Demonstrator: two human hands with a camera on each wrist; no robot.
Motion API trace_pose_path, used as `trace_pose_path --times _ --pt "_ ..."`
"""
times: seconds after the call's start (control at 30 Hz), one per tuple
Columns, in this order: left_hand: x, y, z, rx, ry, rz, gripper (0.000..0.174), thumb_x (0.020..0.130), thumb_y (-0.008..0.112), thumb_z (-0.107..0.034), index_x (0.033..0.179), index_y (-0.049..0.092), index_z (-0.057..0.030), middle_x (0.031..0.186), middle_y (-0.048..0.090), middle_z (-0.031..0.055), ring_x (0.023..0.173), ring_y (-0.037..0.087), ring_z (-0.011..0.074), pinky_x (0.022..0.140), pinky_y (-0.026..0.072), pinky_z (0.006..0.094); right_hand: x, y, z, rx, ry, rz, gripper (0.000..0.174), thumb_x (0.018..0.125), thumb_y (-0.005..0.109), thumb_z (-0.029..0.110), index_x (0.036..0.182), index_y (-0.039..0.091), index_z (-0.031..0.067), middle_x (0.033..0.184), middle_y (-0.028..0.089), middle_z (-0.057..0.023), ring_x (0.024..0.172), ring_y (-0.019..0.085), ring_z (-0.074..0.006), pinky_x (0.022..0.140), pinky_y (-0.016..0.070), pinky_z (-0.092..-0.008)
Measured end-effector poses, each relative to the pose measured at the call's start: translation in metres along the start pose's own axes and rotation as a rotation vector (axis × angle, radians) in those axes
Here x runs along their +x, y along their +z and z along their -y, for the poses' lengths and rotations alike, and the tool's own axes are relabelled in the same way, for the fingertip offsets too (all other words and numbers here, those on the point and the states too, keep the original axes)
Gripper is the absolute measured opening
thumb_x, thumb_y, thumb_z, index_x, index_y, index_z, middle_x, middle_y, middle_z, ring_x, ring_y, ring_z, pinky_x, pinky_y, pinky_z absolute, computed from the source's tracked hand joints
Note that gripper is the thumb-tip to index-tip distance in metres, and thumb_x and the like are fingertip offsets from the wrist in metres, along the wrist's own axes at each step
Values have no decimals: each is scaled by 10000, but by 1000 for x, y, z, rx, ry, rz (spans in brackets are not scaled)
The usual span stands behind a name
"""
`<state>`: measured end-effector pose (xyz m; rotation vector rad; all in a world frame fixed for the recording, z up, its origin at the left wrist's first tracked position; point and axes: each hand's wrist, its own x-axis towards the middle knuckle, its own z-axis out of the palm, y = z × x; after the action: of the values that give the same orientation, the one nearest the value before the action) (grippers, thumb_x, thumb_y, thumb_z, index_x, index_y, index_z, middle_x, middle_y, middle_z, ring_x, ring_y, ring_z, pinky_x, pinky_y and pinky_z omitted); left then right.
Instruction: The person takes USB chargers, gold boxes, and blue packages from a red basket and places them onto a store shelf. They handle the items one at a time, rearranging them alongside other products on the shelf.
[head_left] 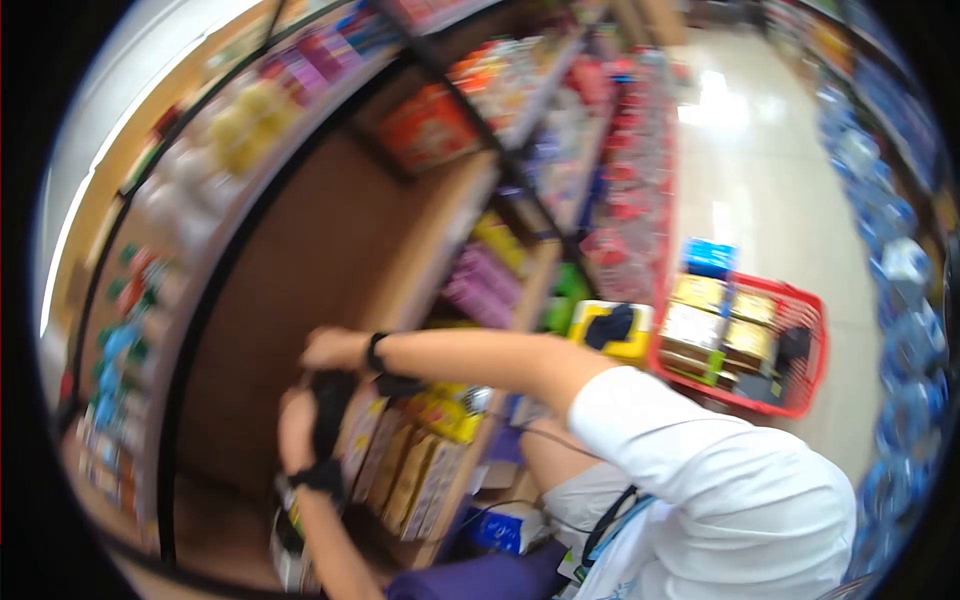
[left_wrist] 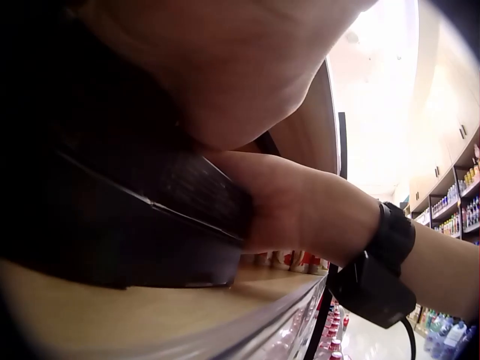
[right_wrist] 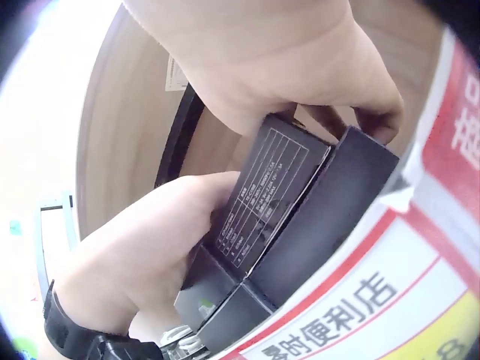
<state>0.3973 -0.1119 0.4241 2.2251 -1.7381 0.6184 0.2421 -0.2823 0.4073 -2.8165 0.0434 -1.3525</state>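
In the head view, both hands meet at a shelf around black boxes [head_left: 330, 408]. My right hand [right_wrist: 292, 64] curls its fingers over their far end. At the near side, my left hand [right_wrist: 142, 247] grips them, its fingers hidden behind a box. The right wrist view shows the black boxes [right_wrist: 259, 199] side by side, one printed with a panel of small white text. In the left wrist view they stand dark and close over the wooden shelf board [left_wrist: 150, 311], with my right hand [left_wrist: 277, 195] against their end.
A price label strip [right_wrist: 337, 315] runs along the shelf's front edge. Packed boxes [head_left: 410, 470] fill the shelf below. On the floor at right stands a red basket [head_left: 822, 345] holding gold and black boxes. Wrapped bottles [head_left: 905, 340] line the aisle's far side.
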Motion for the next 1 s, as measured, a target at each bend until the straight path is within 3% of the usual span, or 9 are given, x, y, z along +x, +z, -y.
trace_pose_path --times 0.1,0.27,0.5,0.53,0.6,0.67,0.8,0.87,1.0 --pt "10 -15 -3 -277 -233 138 468 1056 481 -336 1220 656 66 1190 674 285 1128 626 380 999 462 445 -3 7 -10 -28 -225 -130 76 684 747 40 756 755 62 812 734 -204 819 735 -381 718 597 -474" --pt "15 -30 -21 -331 -361 212 547 1028 515 -363 1342 582 80 1308 632 253 1216 594 329 1073 423 396 -22 -46 32 959 702 37 317 823 715 106 1065 737 -98 1088 732 -290 1038 719 -391 862 575 -447" --pt "33 -43 -16 -700 -261 -144 474 1040 596 -236 1375 560 97 1367 612 204 1258 581 265 1086 447 383 -105 -146 76 1218 511 -149 492 897 696 195 1270 612 -115 1106 717 -220 1022 703 -291 875 563 -378" --pt "22 -47 -55 -901 -145 -253 388 1068 560 -254 1244 645 81 1138 689 147 1050 641 204 900 511 323 -131 -170 83 1338 449 -124 470 926 678 207 1269 614 -107 1077 722 -182 980 701 -242 854 564 -354" --pt "-54 -140 -243 -875 -144 -72 507 1101 523 -392 1328 655 42 1373 654 163 1266 607 309 1119 434 397 -195 -212 99 1462 388 -138 454 977 658 238 1280 607 -96 1076 724 -140 964 688 -180 835 562 -323" --pt "-86 -151 -311 -913 10 40 447 1107 514 -390 1081 635 39 1262 670 163 1175 618 293 1112 430 392 -269 -237 115 1593 502 -170 474 1007 662 271 1318 594 -80 1104 728 -130 971 692 -176 834 566 -319" --pt "-120 -125 -365 -1088 419 470 491 1125 470 -381 849 562 14 976 641 118 944 606 176 877 472 292 -416 -283 131 1409 874 -292 468 1047 621 273 1385 572 -47 1160 732 -122 1033 686 -168 894 557 -319" --pt "-130 -109 -384 -1044 269 802 497 1134 445 -367 827 554 8 888 598 99 868 585 171 813 439 279 -487 -297 134 1253 1180 -459 479 1045 616 289 1394 569 -35 1163 734 -116 1038 681 -165 917 544 -318" --pt "-128 -26 -447 -852 346 1225 361 1062 526 -293 1057 687 29 877 693 89 760 609 179 706 481 311 -635 -313 147 496 1594 -883 459 1028 621 287 1380 583 -6 1124 730 -92 1026 673 -161 891 541 -317"
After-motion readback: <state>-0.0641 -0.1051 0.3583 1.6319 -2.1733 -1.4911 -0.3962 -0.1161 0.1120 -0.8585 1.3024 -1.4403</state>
